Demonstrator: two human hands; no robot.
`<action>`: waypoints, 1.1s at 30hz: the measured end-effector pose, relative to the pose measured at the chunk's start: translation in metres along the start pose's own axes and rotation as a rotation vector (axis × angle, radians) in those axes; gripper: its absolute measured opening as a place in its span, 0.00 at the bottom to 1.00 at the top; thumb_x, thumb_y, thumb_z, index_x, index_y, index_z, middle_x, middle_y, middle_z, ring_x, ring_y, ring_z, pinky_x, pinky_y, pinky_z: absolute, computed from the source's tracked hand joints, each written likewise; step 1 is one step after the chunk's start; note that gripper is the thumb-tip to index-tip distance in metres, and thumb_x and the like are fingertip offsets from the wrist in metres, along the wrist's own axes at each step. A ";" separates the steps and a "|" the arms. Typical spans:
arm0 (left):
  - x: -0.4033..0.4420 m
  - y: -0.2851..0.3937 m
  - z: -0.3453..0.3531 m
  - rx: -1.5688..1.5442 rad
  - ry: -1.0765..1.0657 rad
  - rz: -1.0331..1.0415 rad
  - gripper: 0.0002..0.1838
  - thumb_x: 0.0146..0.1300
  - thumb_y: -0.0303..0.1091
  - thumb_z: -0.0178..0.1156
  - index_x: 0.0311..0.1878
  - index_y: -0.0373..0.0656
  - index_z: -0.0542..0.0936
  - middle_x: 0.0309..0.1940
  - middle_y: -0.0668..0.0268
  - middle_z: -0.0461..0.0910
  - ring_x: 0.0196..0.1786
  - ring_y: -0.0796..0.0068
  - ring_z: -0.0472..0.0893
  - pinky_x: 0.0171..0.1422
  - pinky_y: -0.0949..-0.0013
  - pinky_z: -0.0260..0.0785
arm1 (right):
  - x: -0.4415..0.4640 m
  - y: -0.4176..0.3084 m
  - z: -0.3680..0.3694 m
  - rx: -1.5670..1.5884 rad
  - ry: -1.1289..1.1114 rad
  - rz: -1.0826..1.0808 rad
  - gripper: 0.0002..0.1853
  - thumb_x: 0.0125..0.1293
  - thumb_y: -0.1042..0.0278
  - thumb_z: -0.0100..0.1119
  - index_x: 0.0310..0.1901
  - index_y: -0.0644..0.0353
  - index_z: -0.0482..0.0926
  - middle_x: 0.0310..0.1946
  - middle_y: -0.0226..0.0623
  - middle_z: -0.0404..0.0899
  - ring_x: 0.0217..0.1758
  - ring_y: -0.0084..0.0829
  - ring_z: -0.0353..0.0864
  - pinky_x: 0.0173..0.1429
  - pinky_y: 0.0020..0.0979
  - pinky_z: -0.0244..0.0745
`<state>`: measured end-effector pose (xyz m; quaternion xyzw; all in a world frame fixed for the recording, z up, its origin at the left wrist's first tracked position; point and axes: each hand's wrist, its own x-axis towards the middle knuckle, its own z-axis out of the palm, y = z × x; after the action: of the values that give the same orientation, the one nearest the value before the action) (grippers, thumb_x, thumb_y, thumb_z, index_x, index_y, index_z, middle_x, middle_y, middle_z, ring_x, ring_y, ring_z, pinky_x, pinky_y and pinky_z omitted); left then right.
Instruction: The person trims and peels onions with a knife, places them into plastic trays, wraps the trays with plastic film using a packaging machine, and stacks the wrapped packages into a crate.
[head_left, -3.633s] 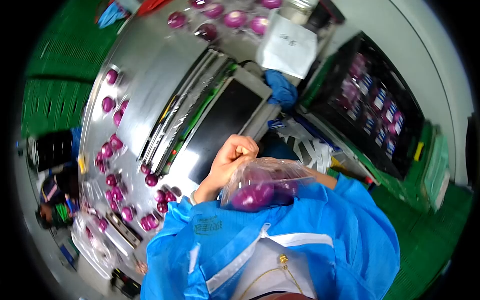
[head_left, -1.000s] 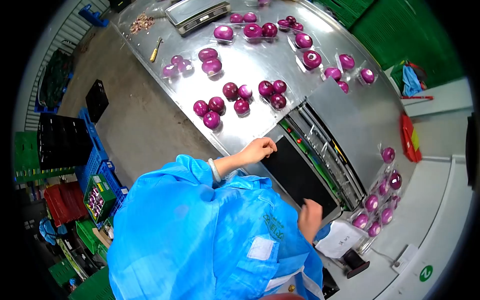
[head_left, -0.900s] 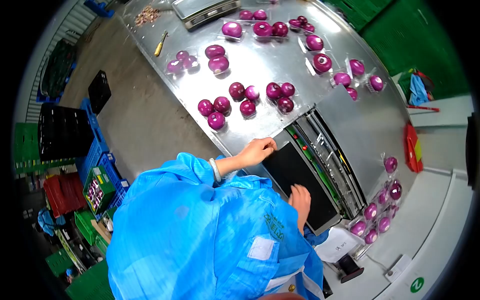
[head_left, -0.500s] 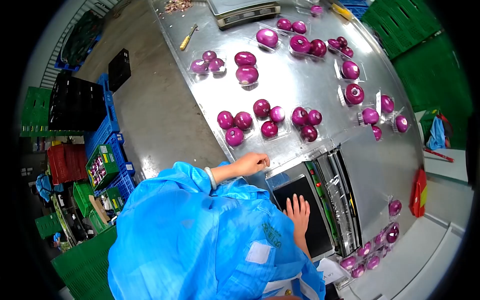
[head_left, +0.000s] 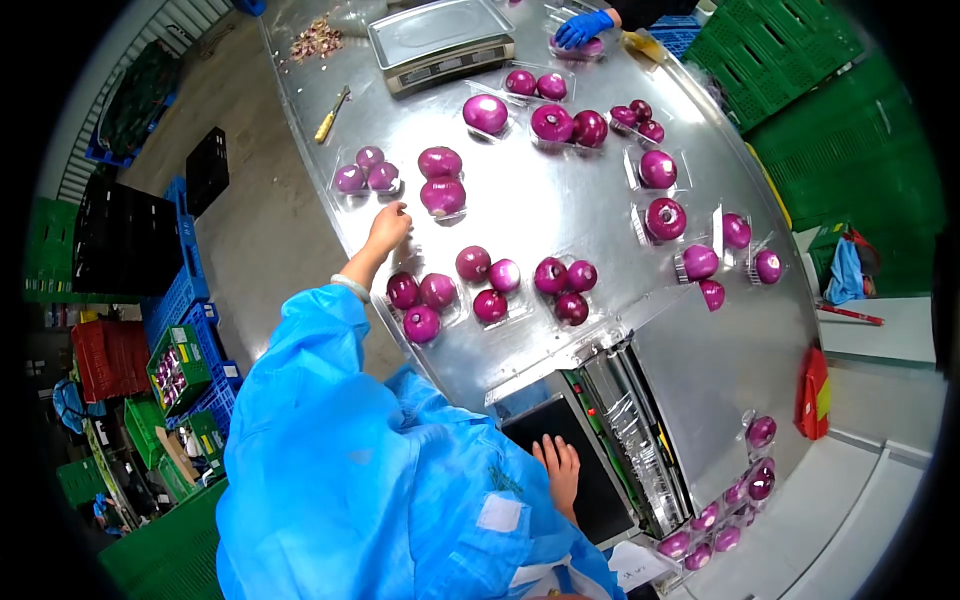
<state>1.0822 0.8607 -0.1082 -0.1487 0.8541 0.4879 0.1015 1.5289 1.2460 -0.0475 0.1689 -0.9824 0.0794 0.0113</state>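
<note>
My left hand point(head_left: 388, 230) reaches out over the metal table's near edge, loosely bent and holding nothing visible. It is just below a clear tray of three red onions point(head_left: 369, 172) and beside a tray with two larger onions point(head_left: 441, 182). Nearer to me are three more trays of onions, one point(head_left: 421, 322) close below the hand. My right hand point(head_left: 560, 472) lies with fingers spread on the black plate point(head_left: 590, 505) of the wrapping machine. The machine's rollers and film point(head_left: 630, 430) are to its right.
A scale point(head_left: 445, 45), a yellow-handled knife point(head_left: 332, 115) and onion scraps point(head_left: 316, 40) are at the back. A co-worker's blue-gloved hand point(head_left: 583, 29) touches an onion tray. Wrapped onions point(head_left: 735, 495) stand right of the machine.
My left hand has moved from beside the machine, up and left to the farther trays. My right hand stays on the black plate. The co-worker's gloved hand has come into view.
</note>
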 end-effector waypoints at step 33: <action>-0.014 0.092 0.055 -0.917 -0.319 -0.125 0.20 0.42 0.14 0.46 0.39 0.46 0.65 0.42 0.63 0.72 0.46 0.61 0.79 0.56 0.45 0.83 | 0.002 0.001 -0.021 0.042 -0.191 0.027 0.24 0.71 0.61 0.48 0.67 0.51 0.74 0.73 0.30 0.66 0.76 0.33 0.63 0.76 0.38 0.57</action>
<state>1.0647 0.9547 -0.0579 -0.1526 0.5144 0.8235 0.1844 1.5265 1.2501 -0.0273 0.1628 -0.9792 0.0836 -0.0872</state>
